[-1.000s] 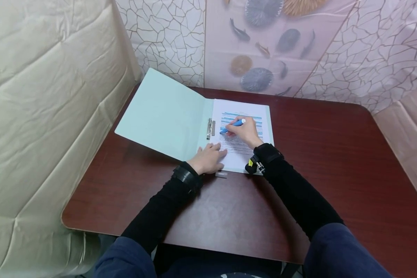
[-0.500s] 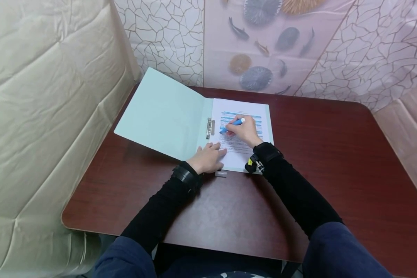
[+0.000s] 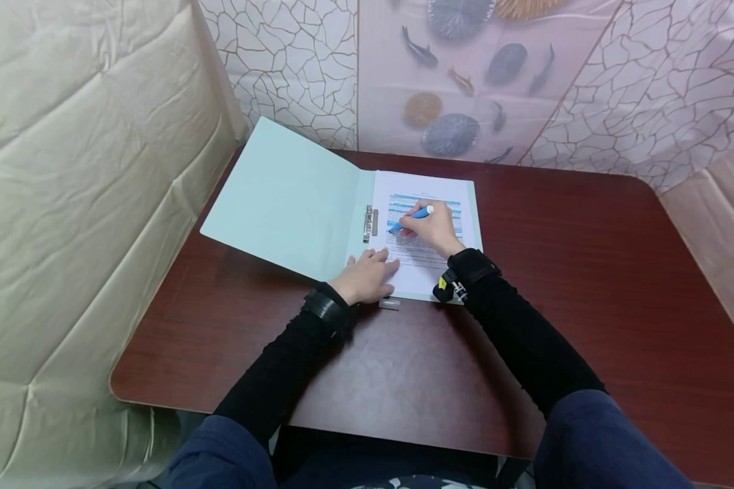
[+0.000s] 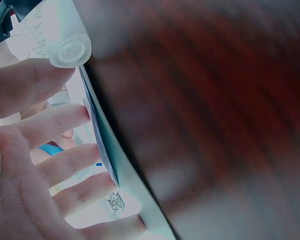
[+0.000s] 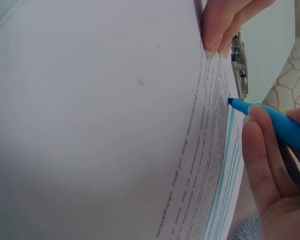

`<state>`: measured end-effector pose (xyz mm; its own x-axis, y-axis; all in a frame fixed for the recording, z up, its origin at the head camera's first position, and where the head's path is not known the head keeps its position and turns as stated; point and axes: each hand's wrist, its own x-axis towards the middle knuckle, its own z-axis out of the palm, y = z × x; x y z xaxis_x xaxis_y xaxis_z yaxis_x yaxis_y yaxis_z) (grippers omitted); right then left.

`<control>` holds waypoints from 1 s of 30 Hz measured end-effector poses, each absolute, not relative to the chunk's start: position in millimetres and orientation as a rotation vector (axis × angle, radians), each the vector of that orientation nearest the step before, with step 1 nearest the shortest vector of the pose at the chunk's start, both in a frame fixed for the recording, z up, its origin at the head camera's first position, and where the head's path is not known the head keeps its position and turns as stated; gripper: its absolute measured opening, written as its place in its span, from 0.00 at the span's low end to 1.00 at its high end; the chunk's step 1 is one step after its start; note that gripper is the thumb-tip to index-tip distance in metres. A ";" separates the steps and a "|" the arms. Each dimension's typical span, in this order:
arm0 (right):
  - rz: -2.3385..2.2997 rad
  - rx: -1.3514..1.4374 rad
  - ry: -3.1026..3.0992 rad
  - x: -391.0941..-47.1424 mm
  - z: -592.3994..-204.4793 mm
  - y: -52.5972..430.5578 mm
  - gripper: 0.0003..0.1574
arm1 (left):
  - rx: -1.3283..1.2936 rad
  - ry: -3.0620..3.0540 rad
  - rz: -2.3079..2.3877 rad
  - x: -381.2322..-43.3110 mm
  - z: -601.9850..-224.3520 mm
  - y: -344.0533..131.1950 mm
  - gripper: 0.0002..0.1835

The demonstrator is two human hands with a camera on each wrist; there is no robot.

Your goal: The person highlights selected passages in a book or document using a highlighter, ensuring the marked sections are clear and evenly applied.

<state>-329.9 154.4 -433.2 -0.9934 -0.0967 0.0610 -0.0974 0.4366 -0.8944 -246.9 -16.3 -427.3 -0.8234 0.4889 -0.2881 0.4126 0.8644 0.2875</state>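
Observation:
My right hand [image 3: 435, 227] pinches a blue highlighter [image 3: 421, 213] with a white end, its tip at the left side of the printed lines on the sheet [image 3: 416, 272]. Several lines higher up carry blue marking. In the right wrist view the dark blue tip of the highlighter [image 5: 270, 117] meets the text. My left hand [image 3: 367, 277] rests with spread fingers on the lower left of the sheet and the folder's edge. The sheet lies in an open pale green folder [image 3: 293, 197], beside its metal clip [image 3: 368, 224]. A clear cap [image 3: 389, 305] lies near my left thumb.
The folder lies on a dark red-brown wooden table [image 3: 587, 285], its left cover spread toward the table's left edge. A cream cloth [image 3: 98, 204] hangs along the left side. Patterned sheeting [image 3: 452, 88] stands right behind the table.
My right hand has shifted slightly to the right with the highlighter, its tip staying near the line's left end. My left hand keeps its place on the sheet. The head view has tilted a little.

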 end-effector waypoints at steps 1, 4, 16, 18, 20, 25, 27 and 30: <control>1.655 0.179 -2.664 -329.7 -433.3 154.7 0.07 | 0.671 2.683 0.304 -246.8 -427.5 -16.3 0.31; 1.649 0.184 -2.669 -328.7 -433.1 155.2 0.08 | 0.667 2.681 0.308 -246.8 -428.4 -16.3 0.31; 1.633 0.208 -2.658 -328.9 -432.2 157.3 0.08 | 0.668 2.683 0.315 -246.8 -426.9 -17.0 0.31; 1.630 0.216 -2.661 -328.9 -432.3 157.6 0.08 | 0.666 2.682 0.316 -246.9 -426.8 -17.0 0.31; 1.630 0.210 -2.663 -329.1 -432.5 157.8 0.08 | 0.665 2.681 0.316 -246.8 -426.9 -17.1 0.31; 1.632 0.182 -2.670 -328.7 -432.4 157.4 0.07 | 0.664 2.675 0.318 -246.9 -428.5 -17.4 0.31; 1.629 0.176 -2.670 -328.7 -431.9 157.2 0.07 | 0.667 2.677 0.317 -247.2 -428.7 -17.6 0.31; 1.622 0.184 -2.668 -329.0 -430.9 157.3 0.07 | 0.669 2.679 0.321 -247.6 -427.8 -17.9 0.31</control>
<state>-329.0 157.3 -430.9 -0.9930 -0.0934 0.0724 -0.1073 0.4552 -0.8839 -247.6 -17.9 -427.8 -0.8233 0.4895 -0.2873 0.4077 0.8622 0.3008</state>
